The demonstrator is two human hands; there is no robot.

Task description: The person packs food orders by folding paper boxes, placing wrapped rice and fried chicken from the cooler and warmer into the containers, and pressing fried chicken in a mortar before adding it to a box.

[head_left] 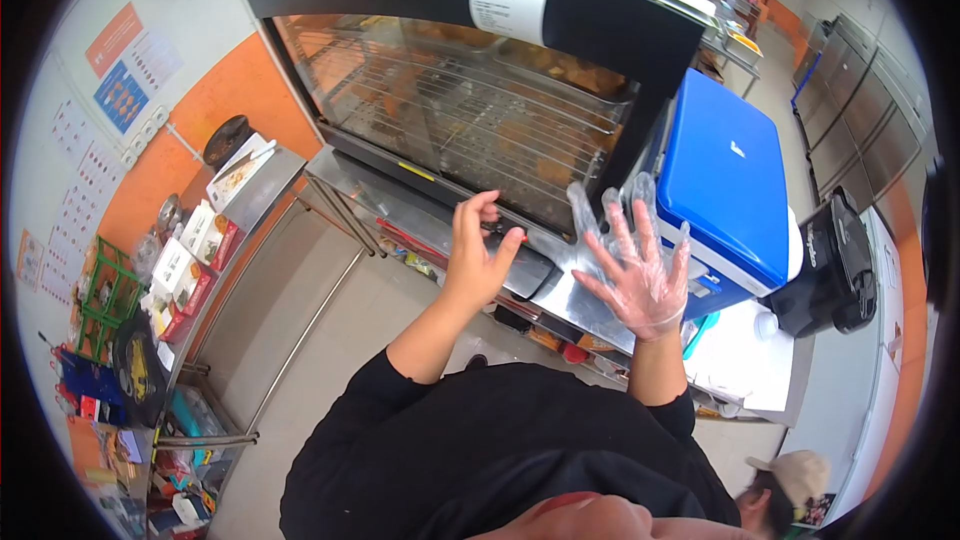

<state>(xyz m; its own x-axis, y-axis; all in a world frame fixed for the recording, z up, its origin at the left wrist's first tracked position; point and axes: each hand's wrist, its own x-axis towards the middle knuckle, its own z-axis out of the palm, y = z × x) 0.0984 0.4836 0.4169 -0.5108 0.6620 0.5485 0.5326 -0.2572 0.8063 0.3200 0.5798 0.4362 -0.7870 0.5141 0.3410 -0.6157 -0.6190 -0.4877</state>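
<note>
My right hand (pixel 645 275) wears a loose clear plastic glove and is spread wide, with nothing in it. The glove's fingertips stick out past my own. My left hand (pixel 475 255) is bare, its fingers bent and its thumb apart, holding nothing that I can see. It hovers by the lower front edge of a large black display warmer (pixel 560 10). Behind that glass are wire racks (pixel 470 105) and browned food, blurred by reflections. A small dark part with a touch of red shows between my left thumb and fingers; whether I touch it cannot be told.
Right of the warmer stands a blue cool box (pixel 725 180), with a black bin-like container (pixel 825 270) beyond. At left, a steel side table (pixel 265 175) bears a tray with a knife (pixel 240 170) and several small boxes (pixel 180 275). A person in a cap (pixel 800 475) is at lower right.
</note>
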